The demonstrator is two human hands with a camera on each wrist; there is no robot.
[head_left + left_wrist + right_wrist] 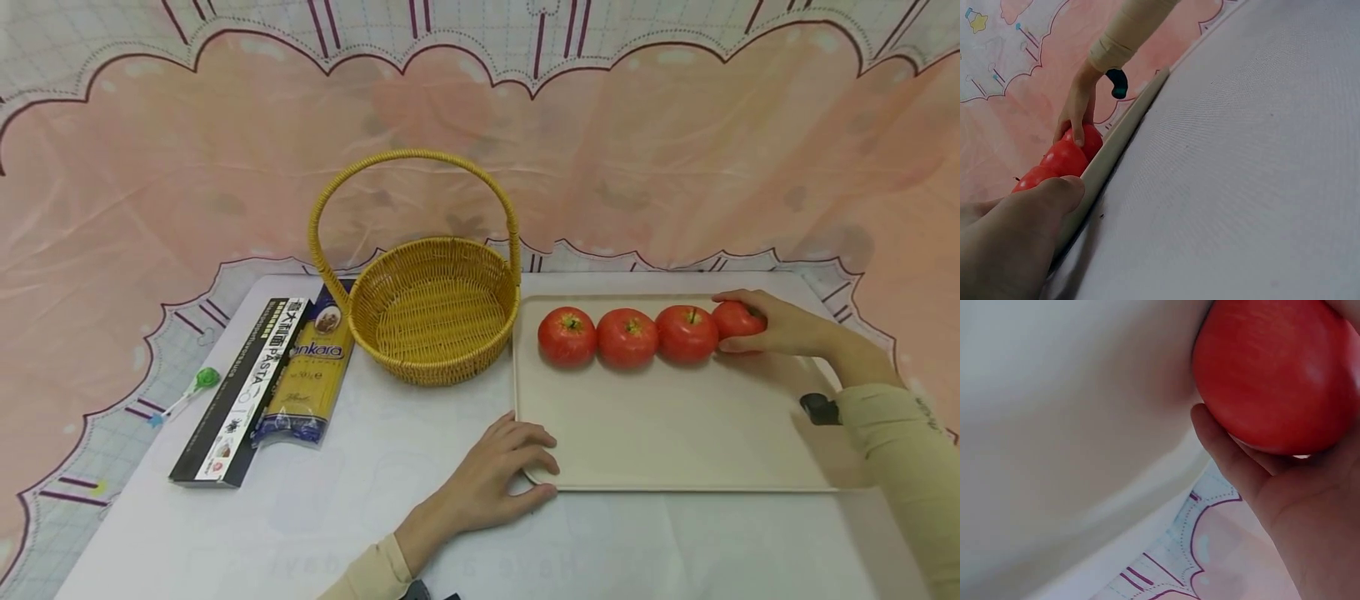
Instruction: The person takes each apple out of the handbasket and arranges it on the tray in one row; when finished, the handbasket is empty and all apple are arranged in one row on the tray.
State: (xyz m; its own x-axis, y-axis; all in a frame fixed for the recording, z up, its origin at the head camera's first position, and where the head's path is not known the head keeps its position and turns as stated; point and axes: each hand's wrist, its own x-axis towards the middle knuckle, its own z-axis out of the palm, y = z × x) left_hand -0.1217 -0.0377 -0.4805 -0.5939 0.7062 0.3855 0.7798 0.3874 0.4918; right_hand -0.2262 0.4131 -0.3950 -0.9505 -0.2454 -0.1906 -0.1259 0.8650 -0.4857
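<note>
My right hand (pixel 783 323) grips a red apple (pixel 1279 375) at the right end of a row, its thumb and fingers curled round the sides. Three other red apples (pixel 627 337) sit side by side to its left, all on a cream tray (pixel 645 433). At the tray's near left corner, my left hand (pixel 491 475) holds the rim, fingers bent over the edge and thumb along the front side. From the left wrist, the thumb (pixel 1063 194) shows by the rim, while the hand hides the corner itself.
A yellow woven basket (pixel 442 367) with a tall handle stands left of the tray. Beyond it lie a yellow and blue pasta packet (pixel 307 383), a black and white pasta box (pixel 243 400) and a green lollipop (pixel 206 378). A patterned cloth (pixel 637 183) hangs behind.
</note>
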